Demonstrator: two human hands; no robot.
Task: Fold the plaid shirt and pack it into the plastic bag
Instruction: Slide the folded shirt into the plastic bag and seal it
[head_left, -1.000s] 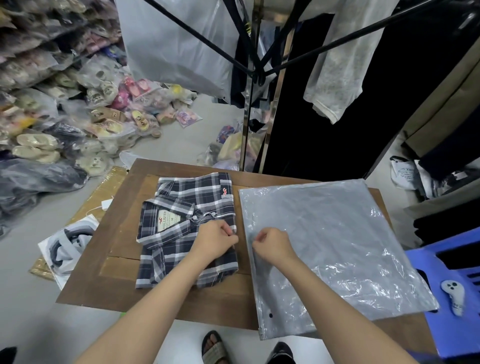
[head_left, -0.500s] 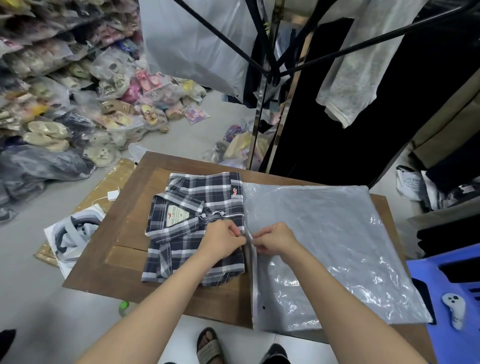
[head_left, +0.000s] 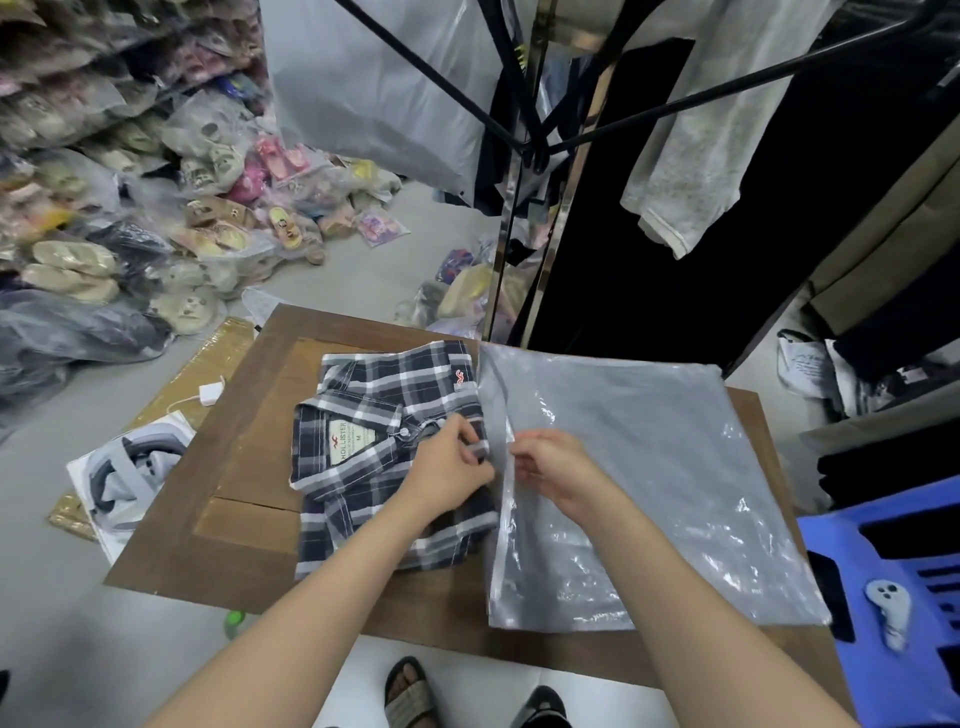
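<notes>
The folded navy-and-white plaid shirt (head_left: 363, 415) lies collar-up on the left half of the wooden table (head_left: 249, 499). A clear plastic bag (head_left: 649, 467) lies flat to its right, its left edge overlapping the shirt's right side. My left hand (head_left: 447, 467) rests on the shirt's right edge and pinches the bag's open edge. My right hand (head_left: 550, 467) pinches the same bag edge from the other side, a few centimetres away.
A blue plastic stool (head_left: 893, 597) with a white controller (head_left: 891, 605) stands at the right. Bagged slippers (head_left: 156, 208) pile up on the floor at left. A garment rack (head_left: 524, 156) with hanging clothes stands behind the table. My sandalled feet (head_left: 410, 691) are below its front edge.
The bag has slid left until its edge overlaps the shirt. Both hands have come together at that edge and now pinch it.
</notes>
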